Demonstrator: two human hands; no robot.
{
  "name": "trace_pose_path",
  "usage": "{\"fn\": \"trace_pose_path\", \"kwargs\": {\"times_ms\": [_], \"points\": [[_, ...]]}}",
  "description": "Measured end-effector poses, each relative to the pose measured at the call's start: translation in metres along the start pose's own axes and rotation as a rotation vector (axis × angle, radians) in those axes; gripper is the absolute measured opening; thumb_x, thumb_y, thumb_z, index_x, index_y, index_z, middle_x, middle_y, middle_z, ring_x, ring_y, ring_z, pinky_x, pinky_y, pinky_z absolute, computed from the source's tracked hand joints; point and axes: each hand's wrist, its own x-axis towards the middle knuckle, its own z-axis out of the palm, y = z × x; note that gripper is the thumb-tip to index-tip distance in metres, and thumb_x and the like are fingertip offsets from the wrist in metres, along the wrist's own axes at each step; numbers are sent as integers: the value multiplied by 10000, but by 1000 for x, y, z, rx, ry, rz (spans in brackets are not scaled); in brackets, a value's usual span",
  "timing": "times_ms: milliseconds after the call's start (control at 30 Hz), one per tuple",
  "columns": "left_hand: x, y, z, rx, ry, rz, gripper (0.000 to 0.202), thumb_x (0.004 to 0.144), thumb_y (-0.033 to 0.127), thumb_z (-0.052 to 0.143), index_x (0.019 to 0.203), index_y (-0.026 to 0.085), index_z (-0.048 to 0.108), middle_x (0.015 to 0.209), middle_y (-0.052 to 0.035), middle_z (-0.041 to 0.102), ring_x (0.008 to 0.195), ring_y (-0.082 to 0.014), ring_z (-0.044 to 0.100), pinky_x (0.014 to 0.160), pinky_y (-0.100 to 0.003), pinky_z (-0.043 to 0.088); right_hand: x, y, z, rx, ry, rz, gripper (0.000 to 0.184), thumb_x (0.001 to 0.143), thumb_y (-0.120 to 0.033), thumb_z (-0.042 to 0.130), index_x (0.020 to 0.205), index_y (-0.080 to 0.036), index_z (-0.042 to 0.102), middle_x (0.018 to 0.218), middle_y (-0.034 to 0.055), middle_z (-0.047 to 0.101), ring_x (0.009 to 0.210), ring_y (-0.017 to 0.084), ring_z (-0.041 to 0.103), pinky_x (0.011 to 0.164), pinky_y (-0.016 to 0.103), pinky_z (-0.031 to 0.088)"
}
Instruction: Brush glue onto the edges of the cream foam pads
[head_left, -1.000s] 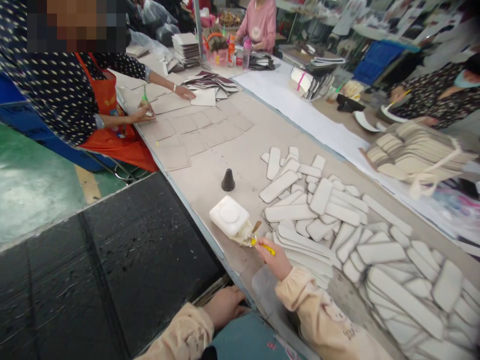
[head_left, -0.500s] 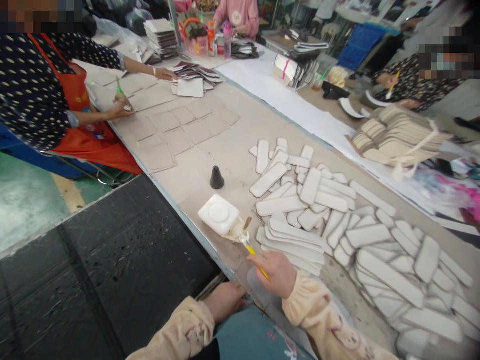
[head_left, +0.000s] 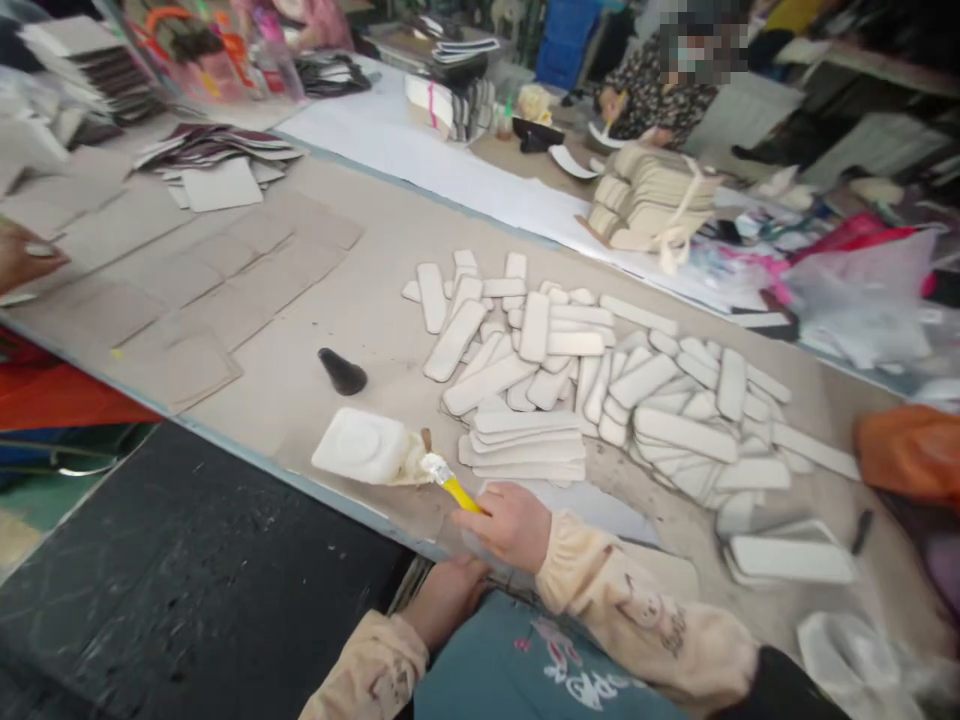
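Observation:
My right hand [head_left: 511, 525] is closed around the yellow handle of a brush [head_left: 459, 492]. Thick white paste coats the brush's head, which is at the mouth of a white plastic bottle [head_left: 358, 446] lying on its side. More paste and a small brown stick [head_left: 426, 438] show at that mouth. Low at the table edge, my left hand [head_left: 454, 595] rests close to my lap below the right one; its fingers are mostly hidden. A neat stack of pale rounded strips [head_left: 525, 445] lies just beyond my right hand. A black cone [head_left: 343, 372] stands behind the bottle.
Many loose pale strips [head_left: 645, 385] cover the table to the right. Flat square panels [head_left: 202, 300] are laid out at left, near a co-worker's hand [head_left: 30, 258]. A black surface [head_left: 187, 560] adjoins the table's near edge. Another person [head_left: 667, 90] sits across.
My view has swung to the right, so the table contents appear further left and the left co-worker is mostly out of frame. My right hand still holds the brush at the bottle's mouth.

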Motion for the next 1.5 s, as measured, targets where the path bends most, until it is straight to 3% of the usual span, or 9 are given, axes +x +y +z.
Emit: {"fn": "trace_pose_path", "kwargs": {"times_ms": [100,200,333,467,567,833,1033,1367,1500], "points": [[10,8,7,-49,4,71,177,833,183,483,929,205,630,855,-68,669,761,-181,636,658,-253,525,-25,-2,-6,120,173,-8,269,868,-259,443,1093,-207,581,689,19,572,643,153,472,615,283,370],[22,15,13,-65,78,130,163,837,179,471,891,188,624,844,-75,649,798,-186,624,690,-285,537,-64,-10,-17,316,374,131,260,874,-239,418,1070,-185,580,738,26,636,646,136,524,648,268,421],[40,28,24,-118,76,266,228,857,179,463,1035,194,604,956,-85,617,903,-168,591,782,-299,524,-148,-33,-26,578,605,556,239,870,-275,444,1019,-180,605,767,36,667,666,139,587,635,261,464],[57,42,41,-141,64,290,226,854,185,489,1046,203,608,972,-84,594,918,-165,570,796,-307,517,-227,-54,-19,839,770,1106,244,888,-321,422,956,-177,607,497,-36,527,461,121,516,497,239,432],[66,49,51,-139,53,289,238,850,181,495,1060,205,604,969,-83,576,908,-161,559,785,-302,513,-253,-59,-5,930,856,1279,259,887,-363,426,942,-177,598,470,-47,477,444,117,479,477,240,405],[71,54,52,-59,-41,321,287,843,148,475,1103,193,587,996,-94,539,892,-153,541,764,-286,499,-234,-42,17,1078,787,1185,287,882,-388,449,932,-162,618,482,-50,482,452,100,478,486,216,406],[68,55,55,8,-2,328,251,840,134,483,1042,198,619,942,-73,551,845,-137,543,734,-253,493,-232,-35,22,1030,739,1162,287,874,-387,469,947,-163,633,498,-45,519,453,98,524,481,197,428],[71,58,53,56,32,347,209,848,172,494,988,211,645,884,-55,573,783,-124,557,689,-226,490,-311,-34,15,742,892,1443,303,854,-418,483,917,-163,634,494,-38,513,465,117,521,488,221,438],[72,58,53,76,23,348,203,850,189,498,988,218,645,879,-48,578,769,-122,563,681,-224,489,-332,-39,5,575,897,1504,300,846,-409,490,945,-165,634,520,-19,544,480,133,542,494,238,452]]}}
